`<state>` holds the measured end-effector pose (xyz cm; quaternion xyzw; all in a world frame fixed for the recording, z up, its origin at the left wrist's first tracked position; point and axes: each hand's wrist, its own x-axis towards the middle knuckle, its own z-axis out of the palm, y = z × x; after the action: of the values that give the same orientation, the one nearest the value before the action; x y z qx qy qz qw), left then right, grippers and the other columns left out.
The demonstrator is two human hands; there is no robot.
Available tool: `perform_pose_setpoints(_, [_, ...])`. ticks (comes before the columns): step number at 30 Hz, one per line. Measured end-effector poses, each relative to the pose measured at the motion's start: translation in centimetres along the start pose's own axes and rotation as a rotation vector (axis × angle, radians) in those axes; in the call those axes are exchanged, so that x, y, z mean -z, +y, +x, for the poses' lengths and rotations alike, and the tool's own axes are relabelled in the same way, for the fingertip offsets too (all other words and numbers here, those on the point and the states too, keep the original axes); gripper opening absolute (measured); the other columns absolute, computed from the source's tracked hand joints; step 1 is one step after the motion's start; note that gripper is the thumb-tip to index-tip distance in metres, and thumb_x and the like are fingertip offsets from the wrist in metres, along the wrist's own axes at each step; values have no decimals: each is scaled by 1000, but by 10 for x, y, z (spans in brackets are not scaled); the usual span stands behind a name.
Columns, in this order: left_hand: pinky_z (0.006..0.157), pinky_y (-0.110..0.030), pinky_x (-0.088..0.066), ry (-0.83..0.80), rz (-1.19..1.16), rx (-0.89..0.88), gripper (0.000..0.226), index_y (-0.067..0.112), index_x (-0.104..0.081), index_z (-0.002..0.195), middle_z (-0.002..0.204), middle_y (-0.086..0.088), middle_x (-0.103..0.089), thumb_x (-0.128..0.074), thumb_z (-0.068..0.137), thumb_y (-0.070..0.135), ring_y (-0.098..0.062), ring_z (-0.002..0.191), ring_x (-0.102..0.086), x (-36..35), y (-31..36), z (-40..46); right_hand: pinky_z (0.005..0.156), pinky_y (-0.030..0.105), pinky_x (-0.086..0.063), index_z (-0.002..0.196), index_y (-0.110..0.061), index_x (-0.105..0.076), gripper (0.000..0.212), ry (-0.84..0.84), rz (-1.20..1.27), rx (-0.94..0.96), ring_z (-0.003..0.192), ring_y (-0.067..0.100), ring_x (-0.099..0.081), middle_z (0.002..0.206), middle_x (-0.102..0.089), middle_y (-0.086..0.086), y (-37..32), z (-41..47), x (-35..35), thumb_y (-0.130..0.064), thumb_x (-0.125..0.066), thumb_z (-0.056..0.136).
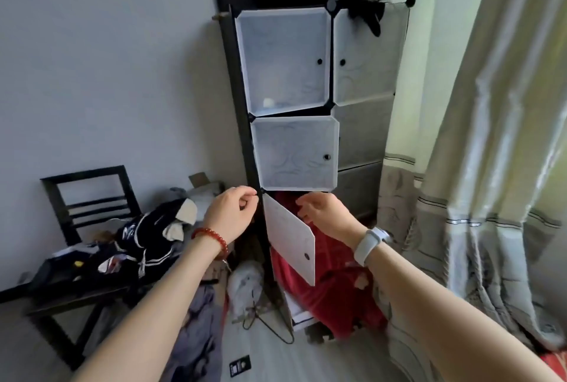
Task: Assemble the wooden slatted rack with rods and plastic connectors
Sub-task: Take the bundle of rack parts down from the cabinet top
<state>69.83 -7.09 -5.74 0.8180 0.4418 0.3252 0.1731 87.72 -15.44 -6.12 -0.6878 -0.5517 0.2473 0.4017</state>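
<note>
The step in hand is judged to be work at the hinge corner of the open lower door (290, 239), where it meets the black frame post (242, 123) of the plastic panel cabinet (285, 59). No wooden slatted rack can be made out; the cabinet, standing at twelve o'clock from the hands, is the only assembled unit seen. For the step to be done well, the door's top corner should be steadied from the inside while the small connector at the post is seated squarely, with the panel kept from twisting.

The left hand (228, 214) is held at nine o'clock of the door's top corner, its fingers curled with thumb and forefinger drawn together at the post; whether something is pinched there cannot be told. The right hand (326, 214) is held at three o'clock of that corner, fingers loosely bent and parted, nothing gripped, just beside the door's upper edge in front of red cloth (334, 295).
</note>
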Motion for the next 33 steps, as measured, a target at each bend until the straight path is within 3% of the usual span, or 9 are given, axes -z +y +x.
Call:
perform_pose_setpoints(2, [80,-22,-43,25,10,-9,20,11,-66,106,103,-4,-66,-54,91,18,-15,90,-61,19,-16,37,86,41,-51,104,0,-65,26,12,-35,51,84,29,-64,96,-69,16,-22,42,-4,-4,-43,91])
perform_pose_setpoints(4, [78,-20,-42,60,30,-12,20,13,-66,106,103,-3,-67,-54,92,19,-13,88,-60,33,-30,76,87,35,-49,109,-3,-65,27,21,-67,96,84,22,-61,99,-70,15,-41,85,-5,-5,-43,92])
perform_pose_setpoints(14, [78,-20,-42,212,118,-104,22,16,-64,109,106,2,-64,-51,93,25,-6,87,-54,63,-73,291,75,24,-45,108,-8,-64,28,73,-159,303,83,17,-60,94,-67,6,-93,313,18,-10,-40,95])
perform_pose_setpoints(20, [79,-19,-41,349,130,-89,18,17,-65,105,98,5,-65,-54,91,22,-8,85,-57,97,-103,409,81,27,-47,110,-11,-63,27,123,-160,472,86,21,-62,92,-67,4,-135,437,34,-10,-41,94])
perform_pose_setpoints(26, [82,-20,-41,445,126,-56,20,13,-66,106,98,1,-66,-55,91,19,-11,84,-57,134,-151,508,93,36,-45,124,-17,-57,32,114,-443,632,112,25,-57,121,-63,6,-178,541,2,-17,-39,97])
perform_pose_setpoints(33, [85,-24,-44,448,140,-132,22,16,-64,110,106,2,-64,-51,92,20,-15,96,-60,149,-230,619,90,38,-46,130,-15,-49,35,290,-676,718,117,23,-47,125,-54,6,-221,668,-57,-17,-40,96])
